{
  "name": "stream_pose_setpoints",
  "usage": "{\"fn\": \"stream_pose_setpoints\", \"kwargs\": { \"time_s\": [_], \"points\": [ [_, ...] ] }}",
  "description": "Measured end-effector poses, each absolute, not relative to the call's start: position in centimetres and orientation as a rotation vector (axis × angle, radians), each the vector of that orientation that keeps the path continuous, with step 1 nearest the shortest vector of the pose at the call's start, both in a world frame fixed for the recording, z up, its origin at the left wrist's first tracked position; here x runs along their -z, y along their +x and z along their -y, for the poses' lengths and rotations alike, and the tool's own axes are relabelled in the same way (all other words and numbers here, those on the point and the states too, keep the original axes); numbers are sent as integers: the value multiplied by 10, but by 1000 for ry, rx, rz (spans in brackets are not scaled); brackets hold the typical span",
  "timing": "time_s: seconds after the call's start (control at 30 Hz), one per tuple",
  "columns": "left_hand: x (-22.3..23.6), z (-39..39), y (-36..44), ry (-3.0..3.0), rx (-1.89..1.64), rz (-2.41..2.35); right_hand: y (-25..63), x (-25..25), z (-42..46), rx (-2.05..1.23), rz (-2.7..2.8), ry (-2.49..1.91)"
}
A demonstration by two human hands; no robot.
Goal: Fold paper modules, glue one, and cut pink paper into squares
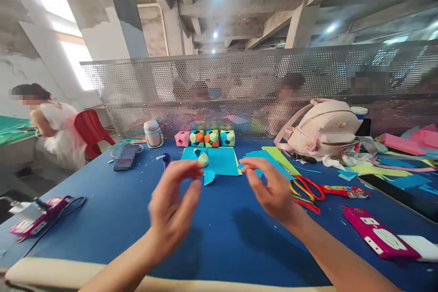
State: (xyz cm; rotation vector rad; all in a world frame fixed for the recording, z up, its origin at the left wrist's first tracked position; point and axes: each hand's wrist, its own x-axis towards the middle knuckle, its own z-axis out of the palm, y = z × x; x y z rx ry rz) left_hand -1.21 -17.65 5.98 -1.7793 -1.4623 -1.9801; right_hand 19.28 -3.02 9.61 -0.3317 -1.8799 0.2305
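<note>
My left hand (174, 203) hovers over the blue table with its fingers curved and thumb apart, holding nothing. Opposite it, my right hand (270, 187) is raised with loosely bent fingers, also bare of any object. Just beyond the left fingertips lies a small folded blue paper piece (209, 177). A partly built paper ball (202, 158) in pale green and blue rests on a blue paper sheet (222, 162). Scissors with red handles (313, 188) and a pair with yellow handles (301, 190) lie beside my right hand, near more blue paper (265, 159).
Several folded paper cubes (211, 138) line the back beside a thermos (153, 134). A pale backpack (321, 127) leans at a perforated metal screen (212, 82). Magenta power strips (379, 232) and a phone (400, 196) lie right. A person (56, 123) sits far left.
</note>
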Motion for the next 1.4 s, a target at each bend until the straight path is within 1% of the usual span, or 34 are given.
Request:
{"fn": "stream_pose_setpoints", "kwargs": {
  "time_s": [0.03,0.1,0.17,0.27,0.33,0.43,0.73,0.87,1.2,1.4],
  "points": [
    [-75,148,-5,-1809,1926,1598,184,-80,19,-198,1983,-328],
    [-80,105,3,-1891,1759,1762,172,-43,-2,-149,2220,-442],
    [-60,81,3,-1927,1538,1915,168,-10,-16,-184,2527,-578],
    [-24,69,-7,-1928,1456,1961,169,15,-22,-260,2792,-724],
    [-12,65,-12,-1917,1427,1963,171,18,-21,-233,2802,-769],
    [-10,58,-14,-1905,1374,1958,171,17,-21,-222,2781,-781],
    [10,58,-23,-1854,1233,1992,172,25,-28,-364,2744,-756],
    [9,60,-27,-1844,1159,1971,174,25,-29,-381,2732,-718],
    [1,79,-12,-1953,953,1823,179,22,-21,-288,2757,-651],
    [-5,90,3,-2054,873,1670,176,32,-23,-137,2710,-625]
  ]
}}
